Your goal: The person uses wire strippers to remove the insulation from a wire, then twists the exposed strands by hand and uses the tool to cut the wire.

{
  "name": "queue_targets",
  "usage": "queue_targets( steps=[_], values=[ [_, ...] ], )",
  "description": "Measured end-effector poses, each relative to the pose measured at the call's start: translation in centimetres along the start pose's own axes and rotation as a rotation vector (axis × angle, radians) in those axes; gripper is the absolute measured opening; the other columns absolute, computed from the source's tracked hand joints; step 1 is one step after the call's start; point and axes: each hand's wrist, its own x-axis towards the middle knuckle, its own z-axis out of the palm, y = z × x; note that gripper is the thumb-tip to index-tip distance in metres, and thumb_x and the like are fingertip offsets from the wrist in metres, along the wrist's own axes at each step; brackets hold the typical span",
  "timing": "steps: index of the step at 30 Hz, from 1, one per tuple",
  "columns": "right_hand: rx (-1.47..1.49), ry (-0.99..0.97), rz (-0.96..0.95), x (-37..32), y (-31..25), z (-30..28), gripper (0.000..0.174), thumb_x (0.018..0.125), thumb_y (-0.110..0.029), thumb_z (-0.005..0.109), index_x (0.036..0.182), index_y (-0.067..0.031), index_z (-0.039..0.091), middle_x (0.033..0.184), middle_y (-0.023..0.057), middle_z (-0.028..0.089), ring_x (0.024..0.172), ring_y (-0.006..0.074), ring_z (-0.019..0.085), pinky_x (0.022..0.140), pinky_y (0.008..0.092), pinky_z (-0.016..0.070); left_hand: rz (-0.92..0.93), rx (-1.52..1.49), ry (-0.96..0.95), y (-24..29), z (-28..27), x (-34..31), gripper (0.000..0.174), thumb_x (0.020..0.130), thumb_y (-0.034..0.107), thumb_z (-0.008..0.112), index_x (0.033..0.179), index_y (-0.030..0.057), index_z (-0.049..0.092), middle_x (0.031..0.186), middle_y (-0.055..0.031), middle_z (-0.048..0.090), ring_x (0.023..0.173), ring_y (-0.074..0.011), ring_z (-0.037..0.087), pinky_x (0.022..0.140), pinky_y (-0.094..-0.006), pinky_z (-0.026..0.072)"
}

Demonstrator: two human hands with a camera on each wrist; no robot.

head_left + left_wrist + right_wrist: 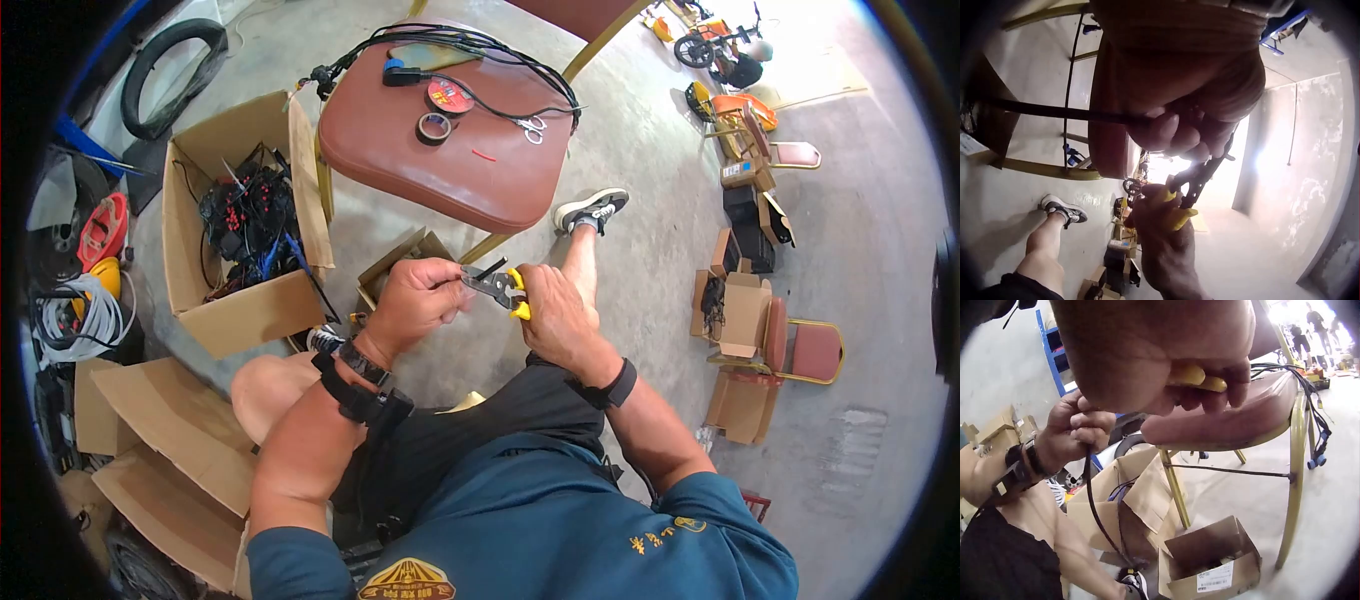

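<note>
One pair of yellow-handled pliers (502,290) sits in my right hand (562,318), my fingers curled round the handles, near the front of the chair seat (380,150). My left hand (408,302) pinches a dark cable (1095,509) right beside the pliers' tip, and the cable hangs down. Scissors (533,126) and a tape roll (434,140) lie on the seat.

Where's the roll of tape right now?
In the head view, the tape roll lies on the chair seat, left of the scissors and just below the round red item.
</note>
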Motion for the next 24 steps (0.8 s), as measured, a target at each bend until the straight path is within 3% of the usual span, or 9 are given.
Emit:
queue_targets(
  steps=[4, 9, 15, 21, 24],
  values=[
    [0.032, 0.034, 0.024, -0.2, -1.3, -0.7, 0.046, 0.076, -0.002, 0.069, 0.117, 0.001, 0.048, 0.099, 0.0183, 0.055, 0.093, 0.0369, 0.054, 0.081, 0.044, 0.0426, 0.067, 0.078, 0.155, -0.7, 0.3, 0.3, 0.01, 0.09, 0.004, 0.066, 0.098, -0.0004, 0.07, 0.074, 0.0033, 0.062, 0.06, -0.0035, 0.05, 0.054, -0.0191, 0.0404],
    [0.069, 0.108, 0.0, -0.4, -2.0, -0.3, 0.048, 0.072, -0.004, 0.069, 0.116, 0.0009, 0.048, 0.095, 0.0162, 0.053, 0.091, 0.035, 0.054, 0.077, 0.0444, 0.0407, 0.075, 0.034, 0.146, -0.7, 0.4, 0.4, 0.008, 0.091, 0.002, 0.063, 0.095, 0.0006, 0.07, 0.074, 0.0026, 0.063, 0.06, -0.0026, 0.049, 0.055, -0.019, 0.0395],
    [-0.132, 0.052, -0.007, -0.6, -2.5, -0.8, 0.06, 0.075, -0.003, 0.062, 0.132, 0.0055, 0.043, 0.1, 0.0155, 0.057, 0.094, 0.0323, 0.057, 0.076, 0.0439, 0.0437, 0.022, 0.036, 0.087, -0.9, 0.2, 0.2, 0.007, 0.09, 0.003, 0.065, 0.094, 0.0008, 0.07, 0.072, 0.0043, 0.061, 0.06, -0.0016, 0.047, 0.053, -0.0188, 0.0373],
    [-0.146, -0.057, 0.098, -0.1, -2.5, -1.2, 0.053, 0.081, -0.002, 0.055, 0.132, 0.0068, 0.043, 0.112, 0.0166, 0.059, 0.106, 0.0313, 0.058, 0.085, 0.0394, 0.0509, 0.021, -0.003, 0.132, -0.6, 0.3, 0.1, 0.008, 0.089, 0.003, 0.066, 0.096, 0.0002, 0.07, 0.073, 0.0022, 0.062, 0.059, -0.0029, 0.049, 0.053, -0.019, 0.0386],
    [-0.193, 0.096, -0.007, 0.3, -2.3, -1.3, 0.05, 0.083, -0.002, 0.054, 0.131, 0.0074, 0.043, 0.119, 0.0183, 0.057, 0.113, 0.0327, 0.056, 0.091, 0.0402, 0.0505, 0.022, -0.035, 0.147, -0.9, 0.2, 0.1, 0.01, 0.089, 0.002, 0.066, 0.098, -0.0004, 0.068, 0.073, -0.0005, 0.063, 0.06, -0.0046, 0.051, 0.053, -0.0197, 0.0401]
  ],
)
